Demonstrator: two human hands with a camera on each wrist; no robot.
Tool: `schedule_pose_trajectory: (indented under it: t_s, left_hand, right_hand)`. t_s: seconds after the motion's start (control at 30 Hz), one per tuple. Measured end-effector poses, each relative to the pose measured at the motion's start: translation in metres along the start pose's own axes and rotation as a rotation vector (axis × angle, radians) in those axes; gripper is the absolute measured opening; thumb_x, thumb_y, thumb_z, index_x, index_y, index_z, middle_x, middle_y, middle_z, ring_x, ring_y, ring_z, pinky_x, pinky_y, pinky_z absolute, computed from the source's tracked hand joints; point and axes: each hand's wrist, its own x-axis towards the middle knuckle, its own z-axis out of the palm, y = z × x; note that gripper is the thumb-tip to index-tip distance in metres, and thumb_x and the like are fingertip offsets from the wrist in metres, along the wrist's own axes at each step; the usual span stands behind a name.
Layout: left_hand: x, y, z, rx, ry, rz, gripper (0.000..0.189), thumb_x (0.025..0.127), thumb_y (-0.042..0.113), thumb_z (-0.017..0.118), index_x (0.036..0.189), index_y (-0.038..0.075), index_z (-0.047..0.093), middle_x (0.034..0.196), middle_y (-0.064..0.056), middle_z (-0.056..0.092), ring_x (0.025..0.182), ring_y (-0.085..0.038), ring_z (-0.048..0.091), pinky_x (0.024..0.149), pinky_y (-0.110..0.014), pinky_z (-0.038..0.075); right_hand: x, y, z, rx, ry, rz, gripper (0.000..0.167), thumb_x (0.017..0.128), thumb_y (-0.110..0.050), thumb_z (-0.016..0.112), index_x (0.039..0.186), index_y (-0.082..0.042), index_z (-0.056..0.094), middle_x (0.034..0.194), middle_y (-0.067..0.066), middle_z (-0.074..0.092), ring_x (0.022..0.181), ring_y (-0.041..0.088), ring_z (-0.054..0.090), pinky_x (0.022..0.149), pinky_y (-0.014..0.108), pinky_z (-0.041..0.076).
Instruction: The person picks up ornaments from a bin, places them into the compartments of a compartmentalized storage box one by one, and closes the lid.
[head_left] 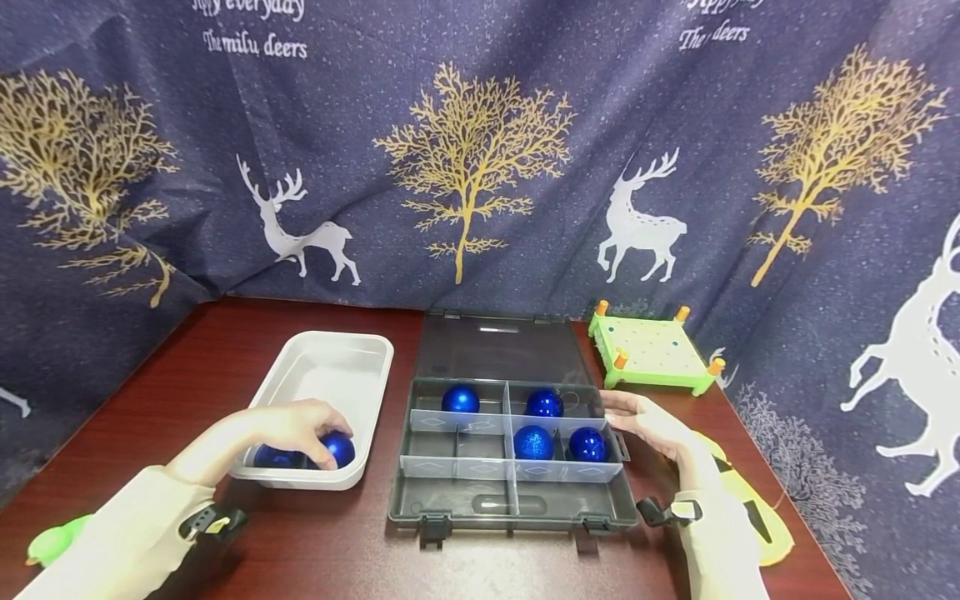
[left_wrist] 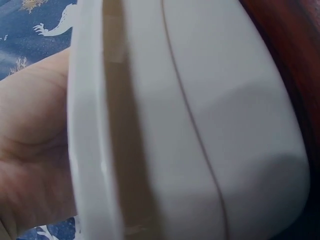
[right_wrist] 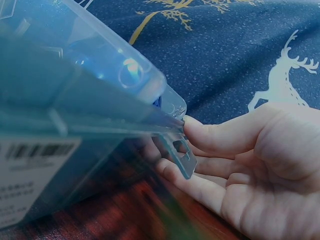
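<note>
My left hand reaches into the near end of a white plastic tub, thumb and fingers curled around a shiny blue bauble. Beside it in the tub lies another blue bauble, partly covered by the hand. In the left wrist view the tub wall hides the fingertips. My right hand touches the right side of a dark clear compartment box, fingers fairly straight, thumb at its edge beside the handle tab. Blue baubles sit in the box, including a matte one and a glittery one.
The box's lid lies folded open toward the back. Beyond my right hand stands a green toy table with orange pegs. A yellow object lies by my right forearm, and a green one by my left sleeve. Patterned cloth hangs behind.
</note>
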Motion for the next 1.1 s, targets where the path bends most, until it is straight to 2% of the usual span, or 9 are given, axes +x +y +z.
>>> schedule_pose_trajectory:
  t_s: [0.2,0.3,0.37,0.53,0.6,0.77,0.83,0.93,1.1]
  left_hand:
    - [-0.004,0.0,-0.006,-0.001,0.053,-0.02,0.049,0.076,0.023,0.082,0.109,-0.011,0.066,0.106,-0.018,0.072,0.099,-0.025,0.067,0.087,-0.032,0.054]
    - [-0.005,0.002,-0.01,-0.014,0.089,-0.032,0.051,0.078,0.024,0.082,0.11,-0.011,0.065,0.107,-0.018,0.071,0.1,-0.029,0.067,0.088,-0.034,0.054]
    - [-0.006,0.002,-0.012,-0.014,0.115,-0.021,0.051,0.077,0.024,0.082,0.111,-0.011,0.064,0.106,-0.018,0.071,0.099,-0.028,0.067,0.087,-0.034,0.054]
    - [-0.006,0.001,-0.016,-0.004,0.171,-0.002,0.051,0.076,0.022,0.083,0.111,-0.011,0.064,0.105,-0.016,0.071,0.097,-0.024,0.066,0.087,-0.033,0.054]
    - [-0.006,0.001,-0.018,-0.001,0.193,-0.001,0.051,0.076,0.022,0.083,0.111,-0.01,0.064,0.105,-0.015,0.072,0.096,-0.023,0.067,0.087,-0.033,0.053]
    - [-0.006,0.006,-0.024,0.022,0.263,-0.004,0.055,0.076,0.025,0.083,0.113,-0.01,0.065,0.107,-0.017,0.072,0.096,-0.024,0.067,0.087,-0.035,0.054]
    - [-0.005,0.008,-0.026,0.004,0.302,-0.017,0.057,0.076,0.024,0.083,0.115,-0.011,0.063,0.109,-0.02,0.071,0.097,-0.026,0.068,0.087,-0.037,0.056]
    - [-0.003,0.011,-0.026,-0.036,0.374,-0.015,0.059,0.076,0.021,0.083,0.118,-0.013,0.061,0.112,-0.024,0.069,0.101,-0.031,0.067,0.087,-0.042,0.056]
    - [0.004,0.014,-0.025,-0.079,0.51,0.012,0.056,0.078,0.017,0.082,0.12,-0.011,0.06,0.113,-0.023,0.069,0.103,-0.034,0.067,0.087,-0.044,0.056]
  right_hand:
    - [0.0,-0.001,0.001,0.007,-0.009,0.003,0.063,0.099,-0.012,0.054,0.143,0.02,0.024,0.147,0.042,0.029,0.133,0.055,0.036,0.093,0.011,0.043]
    - [0.001,-0.001,0.0,-0.004,-0.002,0.013,0.06,0.098,-0.011,0.054,0.144,0.018,0.028,0.146,0.039,0.034,0.132,0.052,0.039,0.093,0.012,0.044]
    - [0.002,-0.001,0.0,0.012,-0.004,0.022,0.059,0.098,-0.011,0.054,0.144,0.016,0.028,0.146,0.038,0.036,0.132,0.046,0.044,0.093,0.013,0.045]
    - [0.002,0.0,0.0,0.056,-0.014,0.033,0.057,0.1,-0.009,0.052,0.146,0.013,0.028,0.145,0.036,0.039,0.124,0.019,0.057,0.094,0.015,0.046]
    - [0.002,0.001,0.0,0.059,-0.014,0.034,0.057,0.1,-0.009,0.051,0.147,0.013,0.027,0.145,0.036,0.039,0.123,0.015,0.058,0.094,0.015,0.046]
    - [0.001,0.001,0.001,0.063,-0.015,0.036,0.059,0.1,-0.01,0.052,0.147,0.014,0.026,0.146,0.037,0.037,0.128,0.026,0.055,0.094,0.015,0.046]
    - [0.001,0.001,0.001,0.057,-0.01,0.034,0.059,0.099,-0.011,0.052,0.146,0.014,0.027,0.146,0.037,0.037,0.128,0.029,0.054,0.094,0.014,0.046]
    - [0.001,0.001,0.001,0.053,-0.009,0.023,0.059,0.099,-0.01,0.052,0.146,0.015,0.026,0.146,0.038,0.035,0.128,0.028,0.054,0.094,0.014,0.045]
    - [0.001,0.001,0.001,0.044,0.0,0.041,0.059,0.099,-0.011,0.053,0.146,0.013,0.028,0.146,0.036,0.038,0.127,0.024,0.055,0.094,0.015,0.046]
